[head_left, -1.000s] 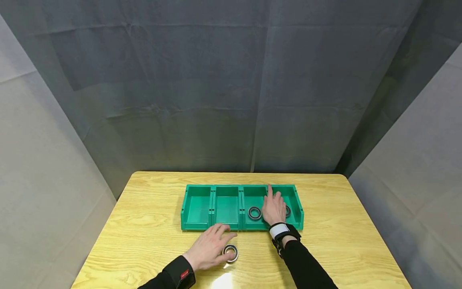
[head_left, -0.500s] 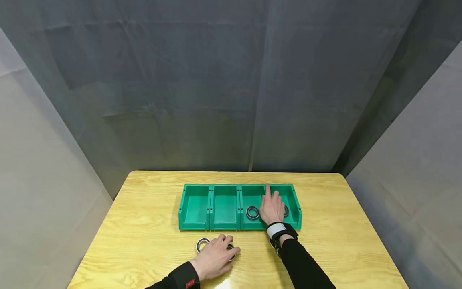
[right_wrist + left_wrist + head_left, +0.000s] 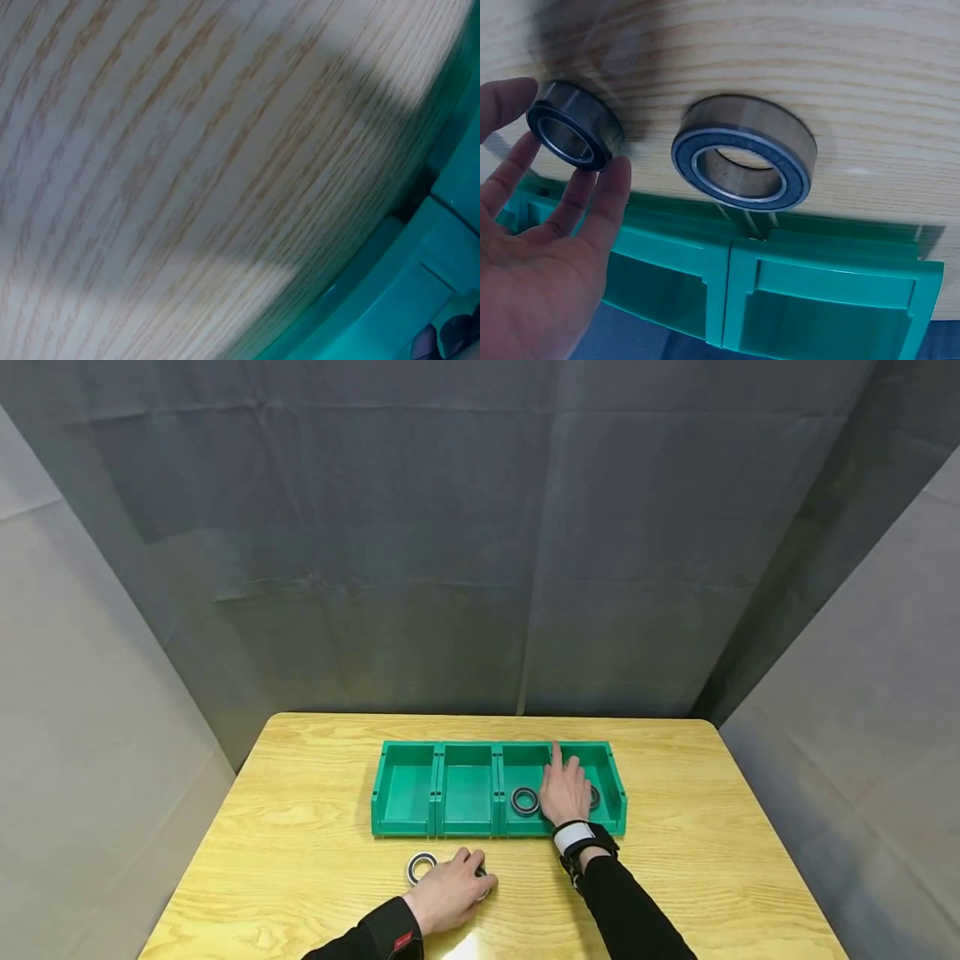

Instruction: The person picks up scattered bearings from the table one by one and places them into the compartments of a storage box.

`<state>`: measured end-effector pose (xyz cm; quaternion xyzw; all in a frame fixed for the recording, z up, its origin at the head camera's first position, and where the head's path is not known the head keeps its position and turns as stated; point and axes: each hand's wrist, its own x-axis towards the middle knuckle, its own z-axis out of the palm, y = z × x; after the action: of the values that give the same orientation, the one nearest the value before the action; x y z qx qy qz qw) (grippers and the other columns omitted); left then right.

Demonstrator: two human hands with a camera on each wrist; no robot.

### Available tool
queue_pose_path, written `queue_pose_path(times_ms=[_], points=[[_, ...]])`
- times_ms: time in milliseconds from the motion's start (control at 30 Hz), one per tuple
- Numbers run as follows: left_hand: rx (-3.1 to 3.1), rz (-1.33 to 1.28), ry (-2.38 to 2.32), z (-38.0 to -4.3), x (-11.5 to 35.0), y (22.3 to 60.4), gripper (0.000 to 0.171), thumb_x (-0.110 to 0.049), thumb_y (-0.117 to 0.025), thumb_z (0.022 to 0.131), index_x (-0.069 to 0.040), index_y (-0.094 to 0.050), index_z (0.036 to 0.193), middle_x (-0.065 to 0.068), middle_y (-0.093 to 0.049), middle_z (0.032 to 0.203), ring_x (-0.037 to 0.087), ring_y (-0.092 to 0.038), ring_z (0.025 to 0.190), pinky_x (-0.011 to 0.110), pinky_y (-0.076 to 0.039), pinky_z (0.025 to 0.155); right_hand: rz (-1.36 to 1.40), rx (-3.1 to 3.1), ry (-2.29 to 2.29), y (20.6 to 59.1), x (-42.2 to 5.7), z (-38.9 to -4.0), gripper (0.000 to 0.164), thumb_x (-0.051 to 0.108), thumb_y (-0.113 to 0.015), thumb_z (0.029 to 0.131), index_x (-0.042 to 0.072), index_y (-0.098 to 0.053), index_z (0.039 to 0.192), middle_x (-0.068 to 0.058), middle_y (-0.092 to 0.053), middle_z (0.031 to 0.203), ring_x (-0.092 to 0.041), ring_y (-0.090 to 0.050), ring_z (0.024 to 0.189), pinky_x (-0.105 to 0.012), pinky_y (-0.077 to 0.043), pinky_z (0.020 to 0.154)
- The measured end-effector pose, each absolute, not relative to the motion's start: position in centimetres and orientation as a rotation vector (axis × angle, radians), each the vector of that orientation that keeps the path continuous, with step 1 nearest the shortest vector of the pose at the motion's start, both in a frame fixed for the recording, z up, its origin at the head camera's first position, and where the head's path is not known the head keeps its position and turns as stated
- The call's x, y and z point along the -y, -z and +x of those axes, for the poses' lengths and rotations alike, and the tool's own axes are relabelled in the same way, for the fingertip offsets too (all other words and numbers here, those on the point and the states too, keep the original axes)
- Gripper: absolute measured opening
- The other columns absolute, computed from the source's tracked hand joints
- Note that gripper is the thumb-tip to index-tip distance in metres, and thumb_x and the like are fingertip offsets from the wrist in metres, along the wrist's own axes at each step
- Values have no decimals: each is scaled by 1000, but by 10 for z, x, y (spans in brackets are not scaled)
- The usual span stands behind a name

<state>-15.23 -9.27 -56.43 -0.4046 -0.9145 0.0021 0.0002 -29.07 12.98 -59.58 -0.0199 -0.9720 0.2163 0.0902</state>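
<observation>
Thumb and fingertips of my left hand (image 3: 447, 893) pinch the rim of a ball bearing (image 3: 574, 127) at the table's front middle. In the head view the fingers cover most of that bearing. Close by on its left lies a second ball bearing (image 3: 422, 867), flat on the table and partly behind the hand. My right hand (image 3: 566, 792) rests over the divider between the two right compartments of the green bin row (image 3: 467, 832), index finger straight along it. A third bearing (image 3: 525, 802) lies in the compartment left of this hand. Another bearing (image 3: 595, 797) shows partly to its right.
The bin row stands across the middle of the wooden table (image 3: 300, 827), just beyond the left hand. A dark grey curtain (image 3: 420, 543) hangs behind the table. Light panels (image 3: 90, 735) stand at both sides.
My left hand has closed its fingers around the bearing and shifted slightly right. The bearing to its left has come into sight. The right hand stays on the divider.
</observation>
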Motion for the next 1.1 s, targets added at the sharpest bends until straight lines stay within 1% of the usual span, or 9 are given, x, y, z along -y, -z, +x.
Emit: queue_pose_path(times_ms=[167,267,367,500,667,900,1033,1100], points=[[2991,-1230,45,-155,88,561,25,-20,-80,82,-30,-69,102,-2,-58,99,12,-53,83,20,-45,51,-47,2871,-643,597,-132,-291,50,23,-47,107,14,-36,155,-25,-53,112,-38,-54,85,-42,-41,61],[3013,-1226,39,-157,87,560,26,-19,-81,81,-31,-70,101,-3,-60,99,13,-54,84,21,-47,53,-51,2869,-647,596,-133,-292,50,22,-47,107,14,-36,155,-26,-54,113,-39,-55,87,-44,-42,62],[3034,-1222,44,-158,87,560,29,-20,-83,80,-32,-71,103,-3,-61,100,13,-55,84,22,-48,55,-59,2873,-643,596,-132,-292,51,22,-47,107,15,-36,156,-26,-54,113,-40,-55,88,-44,-43,63],[3038,-1219,42,-158,88,560,32,-22,-84,80,-33,-71,107,-2,-62,101,14,-56,85,23,-50,55,-61,2873,-652,595,-131,-291,50,22,-47,107,14,-37,155,-27,-53,114,-41,-56,89,-46,-44,64],[3023,-1240,36,-159,89,561,31,-25,-84,81,-33,-72,109,-1,-62,101,14,-56,84,21,-49,54,-72,2887,-678,594,-130,-289,50,22,-45,107,14,-35,156,-27,-53,117,-43,-57,94,-49,-46,68],[3042,-1245,8,-161,92,556,36,-29,-86,78,-35,-71,111,-2,-63,103,15,-58,87,23,-51,57,-55,2886,-655,594,-132,-289,51,23,-46,107,13,-35,156,-27,-53,115,-40,-56,89,-46,-44,64],[3050,-1236,27,-164,93,549,33,-28,-84,81,-34,-72,111,-1,-64,103,15,-59,87,25,-53,58,-56,2881,-665,594,-131,-289,51,22,-46,107,14,-35,156,-27,-53,115,-40,-55,89,-45,-44,64],[3044,-1239,31,-165,93,544,30,-27,-82,84,-33,-73,112,-1,-64,104,16,-59,87,26,-54,60,-54,2874,-675,594,-131,-289,50,22,-47,107,13,-36,155,-27,-53,114,-40,-55,87,-46,-43,63]])
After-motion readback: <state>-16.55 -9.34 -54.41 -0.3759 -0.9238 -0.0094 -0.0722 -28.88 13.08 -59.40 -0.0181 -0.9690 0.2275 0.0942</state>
